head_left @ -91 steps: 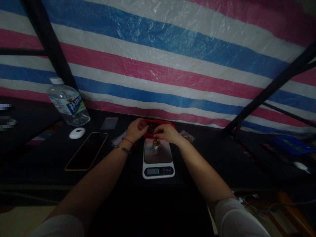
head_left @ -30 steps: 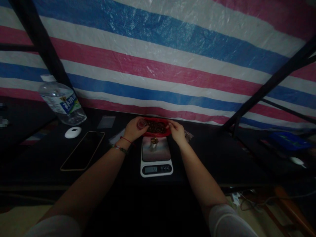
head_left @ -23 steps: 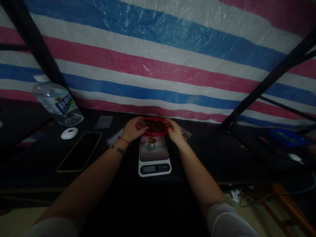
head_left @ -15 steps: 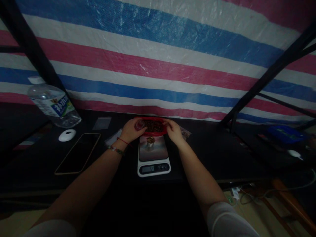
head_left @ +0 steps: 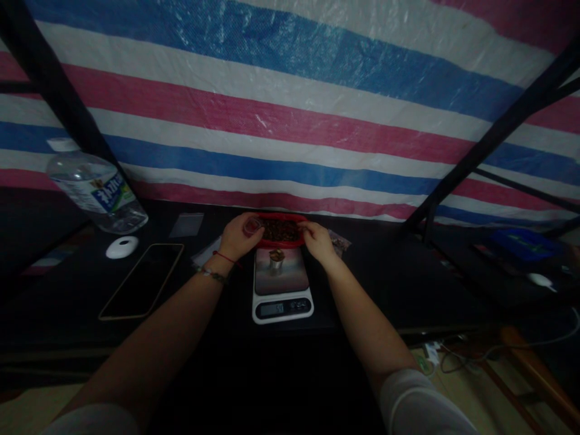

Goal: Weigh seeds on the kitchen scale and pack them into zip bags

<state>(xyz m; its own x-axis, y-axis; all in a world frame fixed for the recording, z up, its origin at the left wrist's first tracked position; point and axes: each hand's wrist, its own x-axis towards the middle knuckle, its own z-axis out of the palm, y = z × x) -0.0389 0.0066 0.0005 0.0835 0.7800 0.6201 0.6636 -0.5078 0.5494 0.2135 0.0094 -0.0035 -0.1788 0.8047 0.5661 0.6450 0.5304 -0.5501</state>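
A red container (head_left: pixel 285 244) full of small dark brown pieces, possibly coffee beans (head_left: pixel 278 229), lies at the back of the desk. My left hand (head_left: pixel 241 235) is closed round a small clear cup (head_left: pixel 252 227) at the container's left end. At its right end, my right hand (head_left: pixel 317 238) has its fingers pinched together at the red edge. Just in front stands a white kitchen scale (head_left: pixel 283 309), and its display is lit. A small metal cup (head_left: pixel 277 264) heaped with brown pieces sits upright on the scale's platform.
On the left are a large plastic bottle (head_left: pixel 97 193), a white oval case (head_left: pixel 122 247), a phone (head_left: pixel 142 281) and a clear zip bag (head_left: pixel 186 225). A filled clear bag (head_left: pixel 339 242) lies beyond my right hand. Striped sheeting and black frame posts (head_left: pixel 453 172) bound the desk.
My left hand with the clear cup has shifted slightly left, away from the brown pieces. My right hand's fingers have drawn closer together at the container's edge.
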